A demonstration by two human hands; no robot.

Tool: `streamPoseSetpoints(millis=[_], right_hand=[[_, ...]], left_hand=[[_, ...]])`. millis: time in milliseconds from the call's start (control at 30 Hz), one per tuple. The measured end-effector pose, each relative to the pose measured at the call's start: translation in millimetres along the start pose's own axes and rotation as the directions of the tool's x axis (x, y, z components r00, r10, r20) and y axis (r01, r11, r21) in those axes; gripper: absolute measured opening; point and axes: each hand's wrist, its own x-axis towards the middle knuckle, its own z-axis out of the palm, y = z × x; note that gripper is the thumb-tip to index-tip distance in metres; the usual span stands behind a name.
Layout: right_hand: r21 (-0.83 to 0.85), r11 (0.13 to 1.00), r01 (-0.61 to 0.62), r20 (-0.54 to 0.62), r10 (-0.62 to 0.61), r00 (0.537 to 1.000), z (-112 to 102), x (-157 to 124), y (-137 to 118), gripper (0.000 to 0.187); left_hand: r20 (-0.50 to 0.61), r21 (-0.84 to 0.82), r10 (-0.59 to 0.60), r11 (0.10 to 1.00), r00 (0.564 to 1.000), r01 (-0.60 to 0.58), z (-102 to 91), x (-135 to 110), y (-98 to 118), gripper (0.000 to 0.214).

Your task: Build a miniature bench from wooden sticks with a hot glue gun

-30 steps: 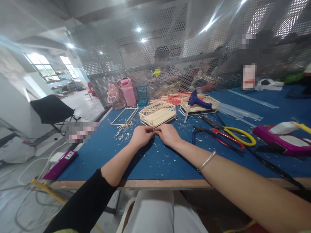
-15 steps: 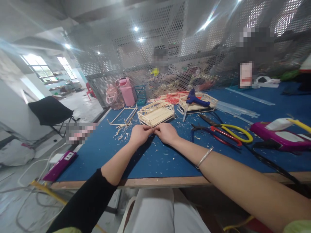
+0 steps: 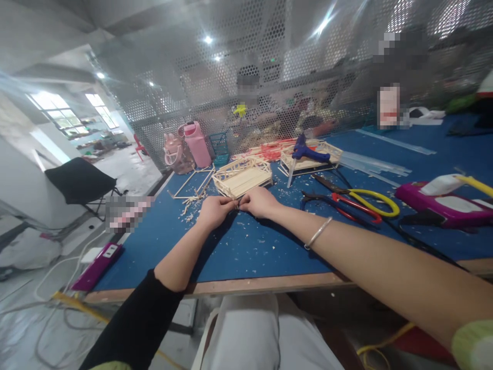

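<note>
Just nr. wooden tray (image 3: pixel 244 181), L hand (image 3: pixel 212 211) & R hand (image 3: pixel 260 202) have fingers (image 3: pixel 228 204) pinched tog., contents unclear.

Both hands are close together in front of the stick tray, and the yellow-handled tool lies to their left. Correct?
Wrong side: the head view shows the yellow-handled tool to the right of the left hand and right hand, which are close together in front of the stick tray.

Mesh partition (image 3: pixel 185 92): we see a pink bottle (image 3: pixel 198 146), a pinkish jug (image 3: pixel 179 158) and a teal basket (image 3: pixel 219 146) before it.
Floor (image 3: pixel 129 177): we have a black chair (image 3: pixel 80 180) on it.
Windows (image 3: pixel 48 100): we make out two, both bright.
</note>
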Motion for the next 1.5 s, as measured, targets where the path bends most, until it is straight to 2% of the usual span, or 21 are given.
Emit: streamPoseSetpoints(millis=[233,400,600,667,733,800,933,1000,1033,1100,1200,1267,1333,1500], right_hand=[[-0.053,0.997,-0.051,-0.095,0.046,0.994,8.4,-3.1,-4.0,0.019],[-0.068,0.997,-0.038,-0.095,0.031,0.995,9.3,-5.5,-3.3,0.018],[-0.089,0.996,-0.032,-0.092,0.024,0.995,9.1,-6.6,-4.7,0.017],[-0.090,0.996,-0.023,-0.085,0.015,0.996,9.1,-7.6,-5.7,0.018],[-0.090,0.996,-0.017,-0.075,0.011,0.997,9.3,-8.6,-6.7,0.019],[-0.089,0.996,-0.018,-0.066,0.012,0.998,9.8,-9.3,-7.4,0.019],[-0.089,0.996,-0.028,-0.059,0.023,0.998,11.5,-9.4,-7.1,0.019],[-0.087,0.996,-0.036,-0.061,0.031,0.998,12.7,-9.0,-6.2,0.019],[-0.087,0.995,-0.040,-0.062,0.035,0.997,13.3,-8.8,-5.7,0.019],[-0.089,0.995,-0.044,-0.066,0.038,0.997,14.1,-8.6,-5.0,0.019],[-0.098,0.994,-0.042,-0.070,0.035,0.997,14.3,-8.8,-4.7,0.019],[-0.106,0.994,-0.039,-0.071,0.031,0.997,13.7,-9.0,-4.9,0.020],[-0.114,0.993,-0.037,-0.070,0.029,0.997,13.2,-8.9,-5.0,0.020],[-0.105,0.994,-0.032,-0.075,0.024,0.997,12.4,-7.3,-4.8,0.019]], left_hand=[[0.055,-0.110,0.019,0.994,0.998,-0.013,-1.3,3.8,-5.6,0.022],[0.126,-0.227,0.019,0.974,0.992,0.010,-2.8,3.9,-9.9,0.021],[0.068,-0.239,-0.059,0.968,0.996,0.073,8.0,0.7,-10.3,0.016],[0.048,-0.220,-0.102,0.969,0.994,0.110,6.2,-3.1,-6.3,0.017],[0.022,-0.193,-0.146,0.970,0.989,0.147,-3.9,-7.9,-3.6,0.018],[-0.045,-0.157,-0.186,0.971,0.981,0.177,-23.5,-12.8,-5.8,0.020],[-0.284,-0.037,-0.256,0.966,0.924,0.256,-75.4,-20.9,-26.3,0.032],[-0.329,0.048,-0.263,0.954,0.907,0.294,-92.1,-23.4,-36.8,0.032],[-0.322,0.094,-0.254,0.950,0.912,0.297,-94.9,-23.9,-39.7,0.029],[-0.251,0.186,-0.208,0.948,0.946,0.258,-88.2,-22.8,-39.2,0.020],[-0.089,0.289,-0.101,0.949,0.991,0.123,-56.7,-15.2,-25.2,0.014],[-0.010,0.345,-0.056,0.937,0.998,0.056,-34.7,-7.1,-12.7,0.014],[0.052,0.396,-0.039,0.918,0.998,0.015,-20.7,1.2,-3.0,0.013],[0.101,0.514,-0.028,0.858,0.995,-0.028,-18.6,7.4,2.7,0.021]])
